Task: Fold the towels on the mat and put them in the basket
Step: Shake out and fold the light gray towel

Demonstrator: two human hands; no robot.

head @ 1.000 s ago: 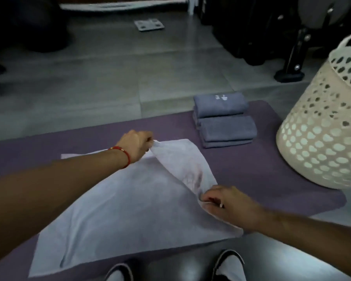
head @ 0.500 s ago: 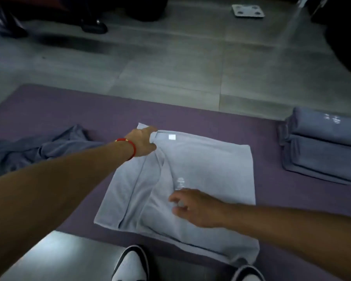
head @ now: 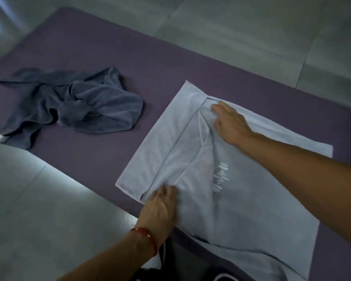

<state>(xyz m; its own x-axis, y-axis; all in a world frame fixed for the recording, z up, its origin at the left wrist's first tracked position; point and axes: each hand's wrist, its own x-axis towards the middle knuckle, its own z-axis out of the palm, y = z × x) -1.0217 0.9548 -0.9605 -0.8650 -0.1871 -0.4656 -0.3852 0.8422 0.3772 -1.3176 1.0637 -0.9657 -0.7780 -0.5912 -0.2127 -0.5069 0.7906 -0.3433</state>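
Note:
A pale lilac towel (head: 241,209) with a white logo lies half-folded on the purple mat (head: 130,63), its upper layer wrinkled near the left edge. My left hand (head: 160,207), with a red bracelet on the wrist, presses flat on the towel's near left corner. My right hand (head: 229,120) lies flat with straight fingers on the far part of the top layer. A crumpled dark blue-grey towel (head: 79,102) sits on the mat to the left. The basket and the folded stack are out of view.
Grey tiled floor (head: 39,209) surrounds the mat, with a bright reflection along the mat's near edge. My shoes and dark trousers (head: 180,260) show at the bottom edge.
The view swung left and down, so the folded stack left the frame. My left hand moved from the far corner to the near left corner. My right hand shifted to the far side.

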